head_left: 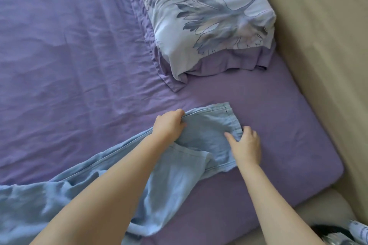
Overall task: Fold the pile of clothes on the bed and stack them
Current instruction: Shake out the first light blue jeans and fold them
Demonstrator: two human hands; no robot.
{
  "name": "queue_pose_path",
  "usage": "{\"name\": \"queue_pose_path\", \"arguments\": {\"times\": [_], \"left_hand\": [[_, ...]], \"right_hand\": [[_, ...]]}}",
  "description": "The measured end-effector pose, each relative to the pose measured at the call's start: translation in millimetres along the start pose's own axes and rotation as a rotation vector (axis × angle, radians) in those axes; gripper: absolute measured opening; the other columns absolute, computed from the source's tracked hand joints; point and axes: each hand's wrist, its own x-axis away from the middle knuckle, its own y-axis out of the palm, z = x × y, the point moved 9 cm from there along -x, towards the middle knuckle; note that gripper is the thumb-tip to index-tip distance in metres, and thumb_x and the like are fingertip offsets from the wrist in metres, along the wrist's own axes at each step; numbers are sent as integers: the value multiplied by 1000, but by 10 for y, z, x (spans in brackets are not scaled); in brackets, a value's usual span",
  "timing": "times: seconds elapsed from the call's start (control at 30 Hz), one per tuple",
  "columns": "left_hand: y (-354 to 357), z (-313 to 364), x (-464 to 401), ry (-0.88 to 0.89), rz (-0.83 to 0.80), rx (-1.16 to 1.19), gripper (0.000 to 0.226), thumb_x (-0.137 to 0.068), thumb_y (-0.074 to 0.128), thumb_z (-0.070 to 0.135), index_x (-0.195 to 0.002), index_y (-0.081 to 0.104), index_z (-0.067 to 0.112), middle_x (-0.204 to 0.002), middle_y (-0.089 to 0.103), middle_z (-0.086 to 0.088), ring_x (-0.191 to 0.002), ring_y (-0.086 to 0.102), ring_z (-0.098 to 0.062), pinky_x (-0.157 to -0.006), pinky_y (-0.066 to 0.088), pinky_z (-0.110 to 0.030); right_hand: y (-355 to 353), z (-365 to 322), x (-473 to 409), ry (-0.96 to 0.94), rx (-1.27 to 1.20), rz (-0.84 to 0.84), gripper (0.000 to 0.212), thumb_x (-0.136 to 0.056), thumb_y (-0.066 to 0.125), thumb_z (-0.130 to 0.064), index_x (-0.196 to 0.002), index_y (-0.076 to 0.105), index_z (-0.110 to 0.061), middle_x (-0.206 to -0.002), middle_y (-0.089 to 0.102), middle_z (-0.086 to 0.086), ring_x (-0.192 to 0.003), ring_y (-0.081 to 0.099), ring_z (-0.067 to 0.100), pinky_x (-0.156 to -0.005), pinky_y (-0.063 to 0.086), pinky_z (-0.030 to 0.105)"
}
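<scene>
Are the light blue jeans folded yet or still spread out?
Still spread out: the jeans lie lengthwise across the purple sheet, hems near both hands, left hand gripping one edge.

No readable text anywhere in view.

Taking the pillow (207, 18) as the landmark: its case carries only a printed pattern of blue-grey leaves, with no words, brand or numbers on it. The light blue jeans (211, 131) lying below the pillow show plain seams and a hem, and no label or tag on them can be made out. Far down and to the right of the pillow, at the corner of the view, a scrap of patterned blue-and-white fabric (358, 230) bears marks too small and blurred to tell whether they are letters.
</scene>
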Motion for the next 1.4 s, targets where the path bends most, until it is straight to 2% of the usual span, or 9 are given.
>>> {"name": "queue_pose_path", "arguments": {"times": [0.13, 0.23, 0.33, 0.47, 0.63, 0.83, 1.03, 1.27, 1.4], "left_hand": [[-58, 268, -118, 67, -23, 159, 10, -91, 54, 21, -86, 53, 12, -95, 61, -8, -95, 53, -31, -74, 43, -37], [-116, 348, -223, 78, 3, 271, 28, -91, 59, 25, -69, 42, 20, -75, 51, 1, -82, 49, -26, -72, 41, -38], [88, 455, -311, 56, -71, 184, 19, -91, 59, 34, -95, 60, 15, -96, 62, -2, -95, 54, -25, -78, 43, -36], [196, 917, -457, 136, -95, 165, 21, -88, 61, 35, -92, 58, 14, -94, 61, -3, -96, 55, -27, -80, 47, -38], [47, 1288, -573, 260, 73, 237, 4, -88, 58, 20, -92, 58, 19, -83, 59, 2, -94, 53, -29, -80, 39, -36], [132, 1386, -634, 308, 210, -274, 21, -92, 56, 34, -107, 60, 19, -104, 54, -5, -98, 52, -29, -67, 31, -32], [110, 1207, -337, 237, 92, 27, 40, -91, 53, 16, -129, 43, 16, -116, 51, -8, -99, 57, -33, -71, 46, -40], [-200, -145, 711, 119, 143, 140, 22, -91, 57, 10, -110, 66, 9, -103, 62, -10, -98, 57, -30, -80, 42, -34], [-273, -1076, 1271, -42, 129, 89, 23, -90, 57, 7, -107, 71, 11, -107, 68, -8, -98, 58, -33, -85, 43, -34]], "right_hand": [[-166, 28, -27, -150, -94, 24, 30, -91, 57, -35, -87, 37, -14, -78, 48, 0, -77, 46, 29, -56, 27, 34], [-327, 90, 5, -220, -70, 112, 29, -92, 54, -39, -88, 39, -14, -79, 48, -4, -77, 51, 30, -51, 27, 32], [-233, 287, -48, -66, 8, 62, 47, -91, 47, -54, -114, 44, -14, -109, 60, 4, -96, 59, 31, -62, 37, 34], [-169, 398, -99, 10, 114, 21, 53, -89, 33, -64, -110, 43, -16, -101, 67, 7, -93, 64, 31, -60, 34, 33], [-245, 380, -132, -150, -139, 61, 32, -91, 49, -51, -91, 34, -22, -82, 47, -7, -77, 54, 27, -58, 28, 33], [-78, 375, -247, -228, 198, 80, 36, -97, 39, -46, -103, 46, -11, -102, 56, 6, -83, 63, 32, -57, 36, 34], [-389, -59, 6, -411, 249, 302, 27, -73, 77, -7, -95, 62, -6, -91, 60, 13, -81, 59, 34, -66, 48, 41], [289, -876, 809, -658, -86, -225, 35, -90, 60, -33, -119, 60, -12, -120, 61, 3, -116, 51, 23, -97, 40, 36], [726, -1285, 1056, -734, 79, -386, 64, -94, 51, -38, -149, 23, -22, -156, 22, -3, -143, 18, 15, -113, 24, 37]]}}
